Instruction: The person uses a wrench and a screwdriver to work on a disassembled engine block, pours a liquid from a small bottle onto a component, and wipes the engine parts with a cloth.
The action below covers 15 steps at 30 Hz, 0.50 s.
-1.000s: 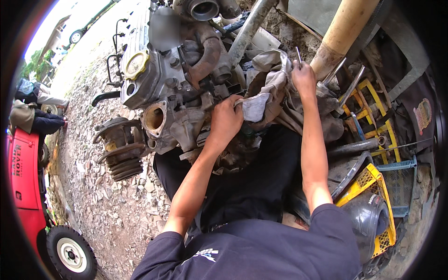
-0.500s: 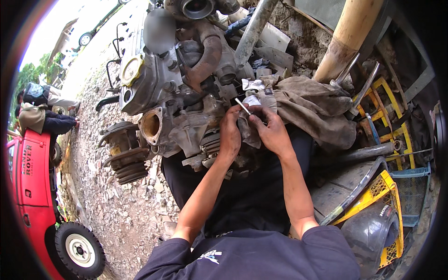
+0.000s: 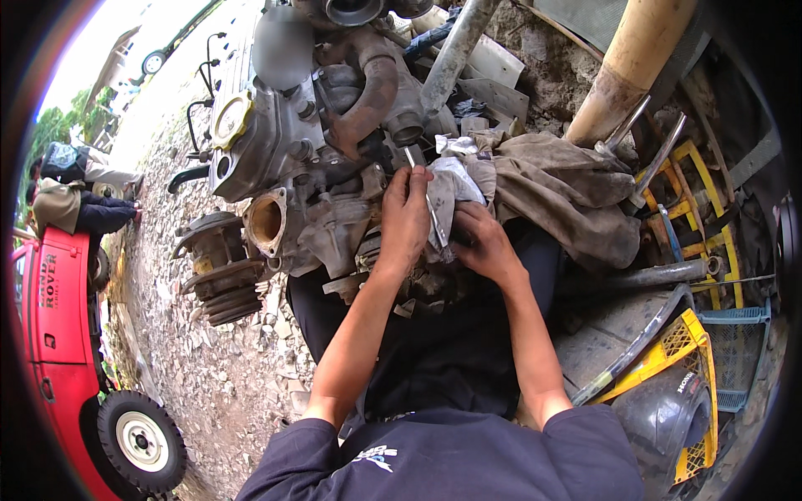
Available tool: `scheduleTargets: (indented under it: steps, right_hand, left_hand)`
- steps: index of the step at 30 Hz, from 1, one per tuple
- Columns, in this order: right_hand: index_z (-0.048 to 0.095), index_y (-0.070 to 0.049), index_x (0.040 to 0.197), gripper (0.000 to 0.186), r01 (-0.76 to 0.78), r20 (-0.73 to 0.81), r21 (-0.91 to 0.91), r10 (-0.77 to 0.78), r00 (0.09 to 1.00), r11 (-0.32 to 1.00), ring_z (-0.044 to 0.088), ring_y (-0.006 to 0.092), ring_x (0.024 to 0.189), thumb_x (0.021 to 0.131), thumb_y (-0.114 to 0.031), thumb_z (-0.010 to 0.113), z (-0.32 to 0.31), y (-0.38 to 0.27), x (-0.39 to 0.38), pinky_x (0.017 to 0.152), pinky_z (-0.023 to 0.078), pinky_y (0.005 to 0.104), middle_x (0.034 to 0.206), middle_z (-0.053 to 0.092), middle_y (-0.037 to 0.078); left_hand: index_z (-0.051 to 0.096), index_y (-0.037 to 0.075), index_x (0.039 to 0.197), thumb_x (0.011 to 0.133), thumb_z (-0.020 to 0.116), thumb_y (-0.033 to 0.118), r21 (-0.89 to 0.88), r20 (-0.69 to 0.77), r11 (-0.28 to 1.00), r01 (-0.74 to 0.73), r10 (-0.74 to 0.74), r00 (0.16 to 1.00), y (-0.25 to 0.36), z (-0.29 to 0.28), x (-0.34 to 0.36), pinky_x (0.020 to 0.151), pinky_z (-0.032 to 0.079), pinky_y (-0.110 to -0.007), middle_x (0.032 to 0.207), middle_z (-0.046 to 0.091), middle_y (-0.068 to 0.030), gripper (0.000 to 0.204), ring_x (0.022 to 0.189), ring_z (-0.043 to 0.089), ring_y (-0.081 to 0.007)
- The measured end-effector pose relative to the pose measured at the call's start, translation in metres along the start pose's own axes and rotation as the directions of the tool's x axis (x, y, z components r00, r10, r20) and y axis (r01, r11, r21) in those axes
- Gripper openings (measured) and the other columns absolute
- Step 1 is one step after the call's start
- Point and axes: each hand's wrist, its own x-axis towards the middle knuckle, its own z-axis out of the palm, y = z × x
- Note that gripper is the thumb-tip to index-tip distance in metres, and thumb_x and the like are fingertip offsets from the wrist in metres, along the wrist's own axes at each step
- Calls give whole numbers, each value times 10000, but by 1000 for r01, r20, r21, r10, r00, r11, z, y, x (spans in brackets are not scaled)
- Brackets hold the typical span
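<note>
My left hand point(image 3: 405, 219) is closed round a slim shiny metal rod point(image 3: 436, 219). One end of the rod shows above my fingertips and its thin shaft slants down beside my palm. Beside it, my right hand point(image 3: 490, 245) is curled in against a grey-white rag point(image 3: 455, 182); what its fingers grip, if anything, is hidden. Both hands are at the near side of a greasy engine point(image 3: 334, 167), which has a rusty curved pipe point(image 3: 372, 96) and a yellowish filler cap point(image 3: 231, 119).
A brown cloth point(image 3: 560, 188) lies right of my hands, below a bamboo pole point(image 3: 631, 63). Yellow crates point(image 3: 702, 359), a blue crate point(image 3: 735, 355) and a black helmet point(image 3: 664, 413) stand at right. Left, beyond gravel point(image 3: 225, 376), are a red vehicle point(image 3: 63, 334) and people point(image 3: 71, 192).
My hands have drawn apart; the right has moved down and off the metal rod. The left now holds the rod alone, with more of its length showing.
</note>
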Motion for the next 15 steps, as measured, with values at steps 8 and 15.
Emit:
scheduleTargets:
  steps: [8,15]
  right_hand:
    - [616,21,998,366,65,-463,-223,-165,871,973,569,394,977,701,-168,714,38,-11,15,881,441,485,1041,591,178]
    - [671,20,943,204,-155,-394,692,549,737,705,634,296,889,904,-159,581,49,-6,12,792,494,409,1080,663,117]
  left_hand:
    - [614,18,1023,1087,477,337,-278,240,934,222,-156,958,35,-6,-2,772,421,-272,892,559,-13,353,859,476,-105]
    - [585,26,1110,1093,466,322,-180,189,965,192,-158,969,93,-53,-20,634,507,-274,1005,711,-100,319,746,624,-118]
